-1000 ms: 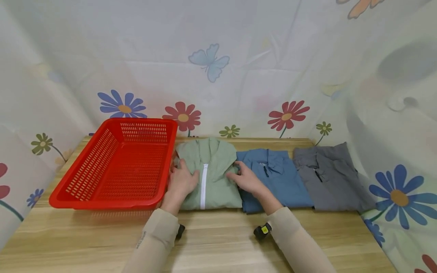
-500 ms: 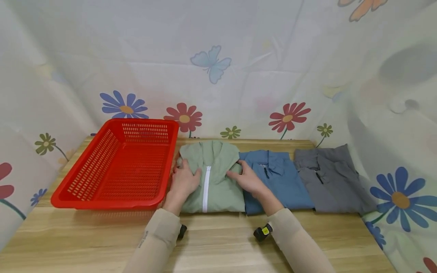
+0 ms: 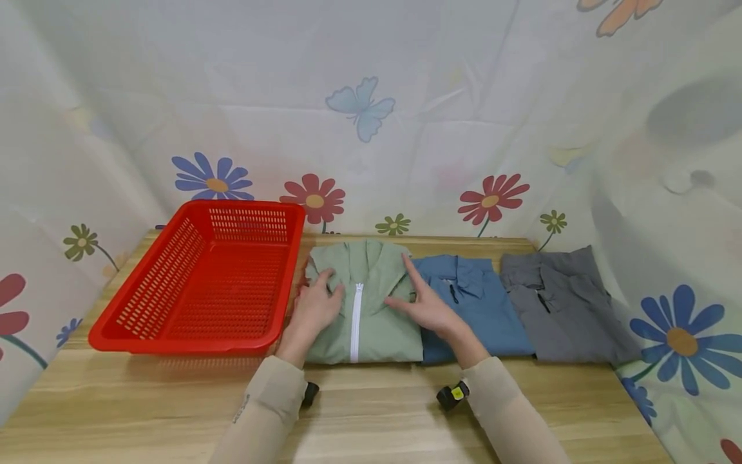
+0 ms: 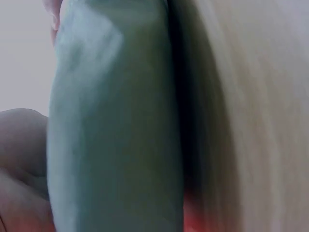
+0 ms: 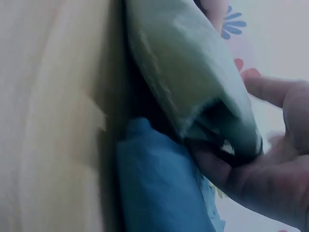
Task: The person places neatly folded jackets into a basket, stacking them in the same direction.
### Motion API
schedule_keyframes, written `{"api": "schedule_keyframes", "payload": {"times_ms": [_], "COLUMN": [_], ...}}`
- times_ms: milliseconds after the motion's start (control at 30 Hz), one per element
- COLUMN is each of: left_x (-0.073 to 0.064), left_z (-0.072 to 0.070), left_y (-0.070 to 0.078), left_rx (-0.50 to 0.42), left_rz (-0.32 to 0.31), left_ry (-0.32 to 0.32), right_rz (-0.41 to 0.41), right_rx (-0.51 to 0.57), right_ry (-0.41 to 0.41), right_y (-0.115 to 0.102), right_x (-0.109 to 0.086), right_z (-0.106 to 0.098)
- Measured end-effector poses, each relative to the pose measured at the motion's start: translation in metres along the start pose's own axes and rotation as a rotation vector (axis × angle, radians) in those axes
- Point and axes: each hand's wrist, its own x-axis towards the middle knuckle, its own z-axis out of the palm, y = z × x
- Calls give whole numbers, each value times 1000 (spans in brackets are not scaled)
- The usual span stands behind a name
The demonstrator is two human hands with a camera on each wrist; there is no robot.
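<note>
A folded light-green jacket (image 3: 385, 332) with a white zip lies on the table, seen front edge on in the left wrist view. My left hand (image 3: 313, 309) is over its left side, thumb and index finger bent loosely apart on top; the other fingers are partly hidden at the side. At the right side, my right hand (image 3: 431, 309) has its index finger straight along the collar and its thumb over the cloth. In the right wrist view, a finger (image 5: 212, 164) of that hand lies under the jacket's loose side, beside the folded blue garment (image 5: 159, 183).
A red plastic basket (image 3: 292, 258) stands left of the jacket, close to my left hand. Right of the blue garment lies a folded grey garment (image 3: 580, 322). The wooden table (image 3: 371, 412) backs onto a flower-printed curtain (image 3: 440, 77).
The green jacket has shifted slightly right, covering more of the blue garment's left edge. My right index finger has straightened and moved up along the collar; my left index finger has shifted inward.
</note>
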Motion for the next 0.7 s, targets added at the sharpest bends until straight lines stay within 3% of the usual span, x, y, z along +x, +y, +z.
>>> {"api": "schedule_keyframes", "payload": {"times_ms": [100,200,433,700], "left_x": [-1,-3,-6,-11], "left_z": [0,0,-5,-16], "left_y": [2,4,8,19], "left_rx": [-9,-21,-101,-172], "left_rz": [38,61,70,106], "left_ry": [32,52,28,21], "right_rz": [-24,-17,24,54], "right_rx": [-34,-66,-47,-8], "right_ry": [-33,17,132,177], "right_y": [1,4,7,-2], "right_x": [-1,-1,1,-1], "right_z": [-3,-4,-3,-9]}}
